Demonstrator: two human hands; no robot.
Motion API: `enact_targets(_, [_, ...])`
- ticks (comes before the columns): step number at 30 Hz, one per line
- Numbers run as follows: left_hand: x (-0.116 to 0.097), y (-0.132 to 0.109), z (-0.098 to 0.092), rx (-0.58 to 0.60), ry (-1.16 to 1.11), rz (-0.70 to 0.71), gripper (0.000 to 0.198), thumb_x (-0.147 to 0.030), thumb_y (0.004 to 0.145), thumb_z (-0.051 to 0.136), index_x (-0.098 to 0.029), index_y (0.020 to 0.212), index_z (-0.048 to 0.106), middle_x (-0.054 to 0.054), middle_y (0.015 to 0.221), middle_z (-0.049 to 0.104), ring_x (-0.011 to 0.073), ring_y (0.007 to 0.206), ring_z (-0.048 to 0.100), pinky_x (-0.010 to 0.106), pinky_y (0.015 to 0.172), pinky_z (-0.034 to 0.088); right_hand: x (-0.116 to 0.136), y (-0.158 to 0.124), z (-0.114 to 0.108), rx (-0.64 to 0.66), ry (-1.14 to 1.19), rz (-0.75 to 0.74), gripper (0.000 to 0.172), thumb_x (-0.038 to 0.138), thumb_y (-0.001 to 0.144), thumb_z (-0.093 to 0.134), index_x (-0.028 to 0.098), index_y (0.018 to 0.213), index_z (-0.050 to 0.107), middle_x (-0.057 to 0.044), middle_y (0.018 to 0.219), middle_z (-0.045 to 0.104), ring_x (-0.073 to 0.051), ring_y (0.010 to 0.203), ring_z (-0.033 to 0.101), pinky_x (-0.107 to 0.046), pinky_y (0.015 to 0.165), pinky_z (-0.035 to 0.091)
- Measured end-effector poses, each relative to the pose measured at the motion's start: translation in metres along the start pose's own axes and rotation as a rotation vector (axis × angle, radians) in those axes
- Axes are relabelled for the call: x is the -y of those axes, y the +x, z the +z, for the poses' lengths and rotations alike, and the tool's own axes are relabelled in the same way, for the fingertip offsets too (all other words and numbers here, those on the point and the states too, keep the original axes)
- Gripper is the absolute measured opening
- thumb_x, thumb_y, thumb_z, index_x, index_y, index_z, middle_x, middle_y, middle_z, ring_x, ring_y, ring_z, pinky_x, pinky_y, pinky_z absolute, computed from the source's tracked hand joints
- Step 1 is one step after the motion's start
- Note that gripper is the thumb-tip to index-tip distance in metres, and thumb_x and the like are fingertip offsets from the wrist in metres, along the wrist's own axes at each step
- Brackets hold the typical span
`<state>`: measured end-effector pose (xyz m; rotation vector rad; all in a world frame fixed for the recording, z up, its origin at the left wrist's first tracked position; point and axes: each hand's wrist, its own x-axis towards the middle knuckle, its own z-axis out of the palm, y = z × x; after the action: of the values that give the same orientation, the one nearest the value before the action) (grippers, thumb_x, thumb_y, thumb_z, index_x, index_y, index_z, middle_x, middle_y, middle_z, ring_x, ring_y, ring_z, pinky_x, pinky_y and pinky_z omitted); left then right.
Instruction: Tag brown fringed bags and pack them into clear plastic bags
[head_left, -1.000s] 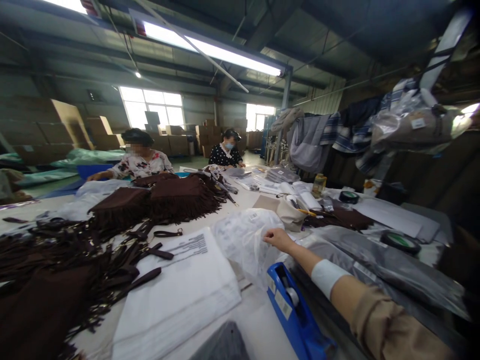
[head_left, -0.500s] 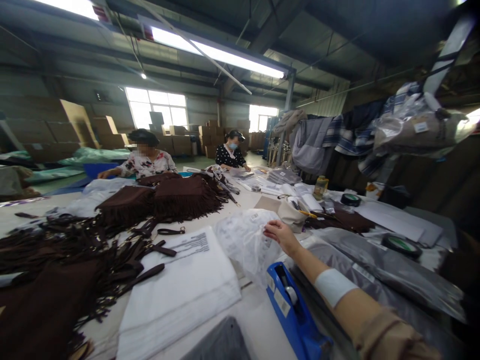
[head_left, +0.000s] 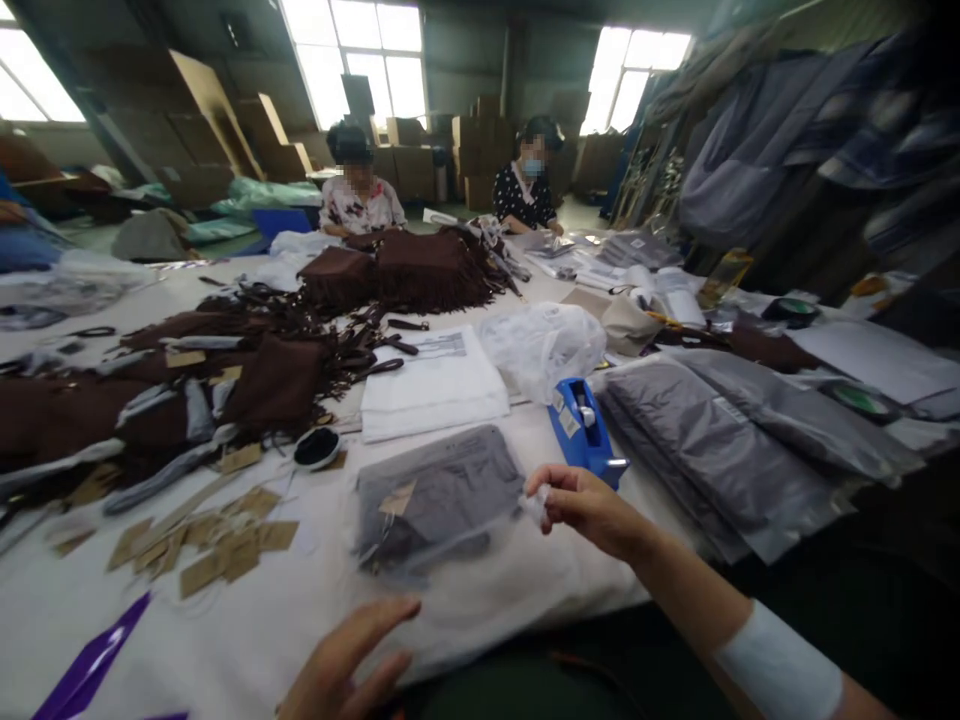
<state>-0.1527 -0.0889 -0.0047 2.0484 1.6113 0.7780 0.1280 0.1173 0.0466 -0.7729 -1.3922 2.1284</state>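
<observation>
A clear plastic bag holding a folded grey garment (head_left: 439,500) with a brown tag lies on the white table in front of me. My right hand (head_left: 581,505) is closed, pinching a small white crumpled piece at the bag's right edge. My left hand (head_left: 341,665) lies flat with fingers spread on the bag's near left corner. A blue tape dispenser (head_left: 581,425) stands just beyond my right hand.
Stacked grey bagged garments (head_left: 720,440) lie to the right. A pile of white folded bags (head_left: 435,385), a crumpled clear bag (head_left: 544,345), brown fringed bags (head_left: 262,380), loose brown tags (head_left: 217,545) and a purple strip (head_left: 90,665) cover the table. Two people work at the far end.
The view has tipped down toward the near table. My right hand has drawn back from the crumpled clear bag to the grey bagged garment, and my left hand has come into view.
</observation>
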Motion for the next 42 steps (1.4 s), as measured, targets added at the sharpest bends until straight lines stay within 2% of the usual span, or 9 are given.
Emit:
enact_targets(6, [-0.046, 0.06, 0.006, 0.059, -0.572, -0.137, 0.062, -0.034, 0.079, 0.065, -0.021, 0.135, 0.04, 0.009, 0.133, 0.052, 0.0243, 0.12, 0.049, 0.039, 0.105, 0.036, -0.055, -0.008, 0.071, 0.193, 0.137, 0.126, 0.025, 0.037, 0.076, 0.067, 0.015, 0.088, 0.063, -0.001, 0.068, 0.063, -0.01, 0.055, 0.055, -0.024, 0.057, 0.044])
enact_targets(9, [-0.049, 0.061, 0.032, 0.124, -0.816, -0.276, 0.039, -0.037, 0.08, 0.064, -0.013, 0.11, 0.06, 0.006, 0.092, 0.067, 0.0179, 0.081, 0.062, 0.028, 0.076, 0.049, -0.061, -0.009, 0.068, 0.004, 0.037, -0.032, 0.024, 0.038, 0.078, 0.065, 0.016, 0.089, 0.064, 0.0, 0.067, 0.062, -0.01, 0.056, 0.052, -0.024, 0.056, 0.043])
enact_targets(11, [-0.045, 0.051, 0.051, 0.101, -0.92, -0.41, 0.032, -0.041, 0.078, 0.065, -0.011, 0.085, 0.064, 0.001, 0.068, 0.062, 0.0126, 0.062, 0.056, 0.022, 0.06, 0.043, -0.066, -0.014, 0.059, -0.119, -0.071, -0.091, 0.025, 0.038, 0.079, 0.065, 0.017, 0.091, 0.065, 0.0, 0.064, 0.061, -0.011, 0.058, 0.053, -0.025, 0.057, 0.043])
enact_targets(18, [-0.05, 0.035, 0.075, 0.069, -1.175, -0.554, 0.045, -0.053, 0.083, 0.054, -0.009, 0.089, 0.064, 0.004, 0.07, 0.063, 0.0156, 0.067, 0.056, 0.027, 0.066, 0.042, -0.093, -0.031, 0.047, -0.194, 0.235, 0.01, 0.049, 0.054, 0.082, 0.055, 0.022, 0.118, 0.057, -0.008, 0.11, 0.063, -0.021, 0.108, 0.055, -0.035, 0.091, 0.043])
enact_targets(23, [-0.054, 0.036, 0.071, 0.167, -1.029, -0.465, 0.05, -0.053, 0.089, 0.041, -0.012, 0.068, 0.061, 0.002, 0.052, 0.059, 0.0128, 0.057, 0.05, 0.025, 0.066, 0.038, -0.09, -0.035, 0.061, 0.049, 0.304, 0.102, 0.057, 0.036, 0.075, 0.07, 0.023, 0.126, 0.049, -0.006, 0.112, 0.062, -0.02, 0.101, 0.058, -0.033, 0.088, 0.044])
enact_targets(30, [-0.047, 0.026, 0.067, 0.301, -0.951, -0.465, 0.053, -0.057, 0.088, 0.037, -0.014, 0.063, 0.055, -0.003, 0.038, 0.046, 0.009, 0.04, 0.038, 0.022, 0.05, 0.029, -0.095, -0.032, 0.064, 0.055, 0.302, 0.185, 0.052, 0.027, 0.067, 0.075, 0.021, 0.115, 0.057, 0.0, 0.084, 0.063, -0.012, 0.072, 0.058, -0.024, 0.067, 0.044])
enact_targets(34, [-0.049, 0.025, 0.069, 0.299, -0.91, -0.481, 0.055, -0.06, 0.088, 0.034, -0.014, 0.065, 0.054, -0.005, 0.039, 0.045, 0.0082, 0.038, 0.037, 0.021, 0.045, 0.026, -0.1, -0.033, 0.06, -0.01, 0.189, 0.148, 0.027, 0.033, 0.067, 0.076, 0.015, 0.084, 0.065, 0.0, 0.076, 0.062, -0.012, 0.07, 0.056, -0.025, 0.07, 0.043])
enact_targets(39, [-0.06, 0.025, 0.07, 0.347, -0.568, -0.413, 0.047, -0.052, 0.091, 0.036, -0.015, 0.074, 0.06, -0.005, 0.041, 0.047, 0.0088, 0.04, 0.041, 0.021, 0.048, 0.033, -0.106, -0.028, 0.065, -0.185, 0.223, 0.09, 0.033, 0.048, 0.069, 0.071, 0.017, 0.074, 0.058, 0.003, 0.064, 0.055, -0.01, 0.057, 0.049, -0.022, 0.058, 0.04])
enact_targets(42, [-0.062, 0.021, 0.06, 0.206, -0.263, -0.199, 0.036, -0.043, 0.092, 0.041, -0.018, 0.082, 0.064, 0.0, 0.062, 0.06, 0.0138, 0.06, 0.054, 0.025, 0.064, 0.042, -0.108, -0.022, 0.064, -0.328, 0.192, 0.072, 0.039, 0.053, 0.066, 0.071, 0.019, 0.076, 0.054, 0.007, 0.053, 0.046, -0.007, 0.043, 0.037, -0.02, 0.042, 0.029])
